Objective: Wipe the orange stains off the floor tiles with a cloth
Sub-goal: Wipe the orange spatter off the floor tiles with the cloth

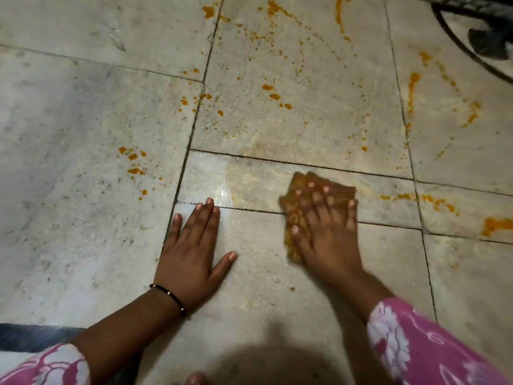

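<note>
My right hand point(327, 232) presses flat, fingers spread, on a folded cloth point(295, 190) soaked orange-yellow, lying across a tile joint. My left hand point(194, 245) rests flat on the pale floor tile point(249, 273), fingers straight, holding nothing. Orange stains dot the tiles beyond: drops point(273, 91) ahead, spots point(133, 159) at the left, a streak point(413, 87) at the right and a blotch point(495, 225) near the right edge. A wet yellowish smear point(249, 179) lies left of the cloth.
A dark round stand base with a curved black rim point(477, 37) sits at the top right corner. A dark mat edge point(25, 334) shows at the bottom left. Dark grout lines point(191, 123) cross the floor.
</note>
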`<control>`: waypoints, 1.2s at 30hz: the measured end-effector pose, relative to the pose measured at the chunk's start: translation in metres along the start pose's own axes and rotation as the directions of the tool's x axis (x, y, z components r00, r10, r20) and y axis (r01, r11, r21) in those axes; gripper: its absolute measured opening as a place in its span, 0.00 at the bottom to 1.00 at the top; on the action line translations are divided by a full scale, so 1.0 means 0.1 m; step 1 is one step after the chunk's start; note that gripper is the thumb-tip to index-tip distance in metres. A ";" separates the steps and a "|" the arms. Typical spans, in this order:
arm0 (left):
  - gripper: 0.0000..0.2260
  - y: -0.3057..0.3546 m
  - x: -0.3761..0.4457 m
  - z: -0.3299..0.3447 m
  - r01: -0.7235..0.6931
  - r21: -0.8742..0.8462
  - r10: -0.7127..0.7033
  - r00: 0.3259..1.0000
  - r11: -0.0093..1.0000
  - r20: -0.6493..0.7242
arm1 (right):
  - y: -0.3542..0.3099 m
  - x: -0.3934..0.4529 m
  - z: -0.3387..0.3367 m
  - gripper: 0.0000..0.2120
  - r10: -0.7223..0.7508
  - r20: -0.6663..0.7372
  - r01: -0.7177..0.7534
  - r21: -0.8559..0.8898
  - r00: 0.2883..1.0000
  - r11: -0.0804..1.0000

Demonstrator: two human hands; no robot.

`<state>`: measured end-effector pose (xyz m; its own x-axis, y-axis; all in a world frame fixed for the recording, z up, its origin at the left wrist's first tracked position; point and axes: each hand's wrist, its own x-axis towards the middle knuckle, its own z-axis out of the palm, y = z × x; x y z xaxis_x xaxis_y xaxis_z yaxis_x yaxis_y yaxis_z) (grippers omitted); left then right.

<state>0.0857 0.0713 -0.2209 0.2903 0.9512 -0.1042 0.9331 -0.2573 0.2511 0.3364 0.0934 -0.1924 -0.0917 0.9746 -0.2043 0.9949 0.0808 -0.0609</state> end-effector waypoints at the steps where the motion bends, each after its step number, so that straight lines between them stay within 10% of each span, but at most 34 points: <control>1: 0.34 0.00 0.00 0.00 0.001 -0.002 -0.001 1.000 1.000 -0.003 | -0.07 -0.18 0.03 0.30 -0.093 0.036 0.094 -0.010 0.995 0.996; 4: 0.34 -0.01 0.00 0.01 -0.004 -0.010 0.004 1.000 1.000 -0.014 | 0.03 -0.80 0.17 0.29 -0.193 0.068 0.193 0.004 0.979 0.981; 14: 0.35 -0.03 0.00 0.01 -0.028 -0.083 0.026 0.999 0.996 -0.020 | -0.01 0.24 -0.04 0.33 0.257 0.026 -0.258 0.057 0.966 0.964; 18: 0.30 -0.11 0.04 -0.13 -0.024 -0.384 -0.012 0.996 0.923 -0.091 | -0.64 0.53 -0.12 0.32 -0.143 0.059 0.143 0.004 0.988 0.990; 23: 0.24 -0.52 0.18 -0.32 0.062 -0.533 -0.256 0.920 0.844 -0.298 | -0.24 0.01 0.00 0.30 -0.557 0.156 0.574 -0.102 0.816 0.812; 31: 0.24 -0.91 0.04 -0.38 0.189 -0.531 -0.388 0.874 0.826 -0.293 | -0.85 -0.38 0.23 0.31 -0.001 -0.093 0.007 0.059 0.996 0.998; 36: 0.29 -1.20 -0.47 -0.46 0.324 -0.483 -0.496 0.821 0.813 -0.283 | -1.84 -0.25 0.27 0.29 -0.646 -0.064 0.648 0.112 0.761 0.753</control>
<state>-0.0502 0.0655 -0.2015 -0.2841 0.9568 0.0620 0.7505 0.1817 0.6354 0.1550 0.0482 -0.2026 -0.7093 0.7028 -0.0540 0.6850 0.6692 -0.2879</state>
